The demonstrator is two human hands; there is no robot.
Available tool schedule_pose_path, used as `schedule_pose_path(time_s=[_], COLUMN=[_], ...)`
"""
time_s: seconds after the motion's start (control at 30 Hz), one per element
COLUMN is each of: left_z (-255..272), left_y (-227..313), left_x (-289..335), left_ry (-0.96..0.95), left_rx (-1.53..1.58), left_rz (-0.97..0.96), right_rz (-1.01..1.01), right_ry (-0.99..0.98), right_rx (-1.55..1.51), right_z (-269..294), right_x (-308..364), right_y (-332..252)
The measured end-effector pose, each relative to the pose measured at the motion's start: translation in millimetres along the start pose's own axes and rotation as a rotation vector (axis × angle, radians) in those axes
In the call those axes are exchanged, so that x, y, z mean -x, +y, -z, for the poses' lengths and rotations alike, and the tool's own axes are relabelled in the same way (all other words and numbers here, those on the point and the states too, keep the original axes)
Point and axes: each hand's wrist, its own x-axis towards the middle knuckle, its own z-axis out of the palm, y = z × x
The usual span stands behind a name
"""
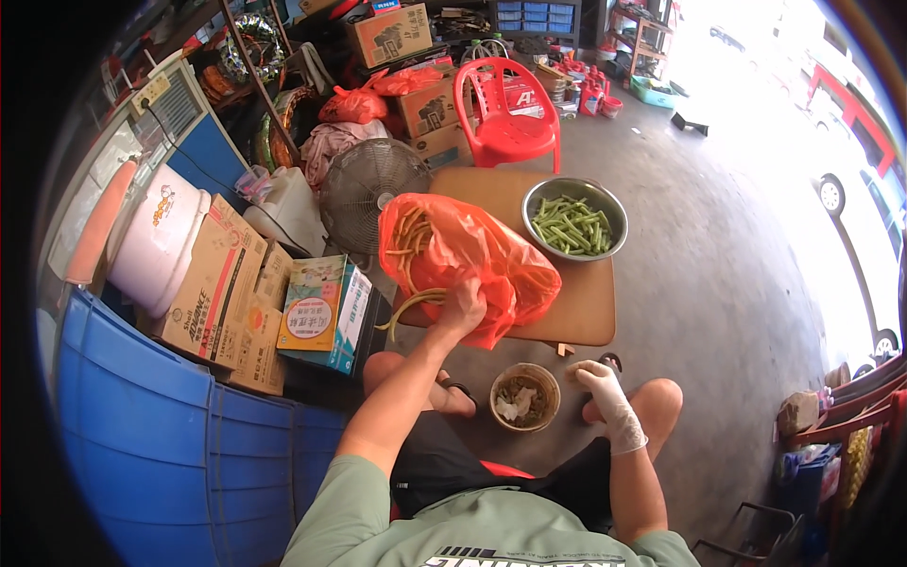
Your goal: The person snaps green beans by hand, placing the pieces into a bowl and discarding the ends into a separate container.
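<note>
An orange-red plastic bag (510, 269) of long, yellowish-green string beans (409, 236) lies on a low brown table (590, 317). My bare left hand (463, 307) is closed at the bag's mouth, and a curved bean or two run from it out over the table's left edge. To the right, a metal bowl (621, 213) holds many short cut green bean pieces (572, 225). My right hand (603, 387), in a whitish glove, is beside my knee with its fingers drawn together; what they hold, if anything, is unclear. A bucket (498, 416) with scraps stands between my feet.
A red plastic chair (510, 118) stands behind the table. A round fan (373, 194) is at its left, near cardboard boxes (213, 293) and a large blue container (142, 406). Grey floor (718, 274) stretches right toward parked vehicles.
</note>
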Motion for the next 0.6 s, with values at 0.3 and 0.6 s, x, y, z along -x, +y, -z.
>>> schedule_pose_path(time_s=[0.3, 0.6], left_z=[25.6, 87.7], left_y=[10.7, 23.5], left_x=[5.0, -41.4], left_ry=[-0.186, -0.34], left_rx=[-0.109, 0.047], left_rz=[-0.218, -0.038], right_rz=[-0.022, -0.025], right_ry=[-0.04, -0.01], right_rx=[0.008, -0.008], right_z=[11.9, 9.1], right_x=[-10.0, -0.5], right_y=[16.3, 9.8])
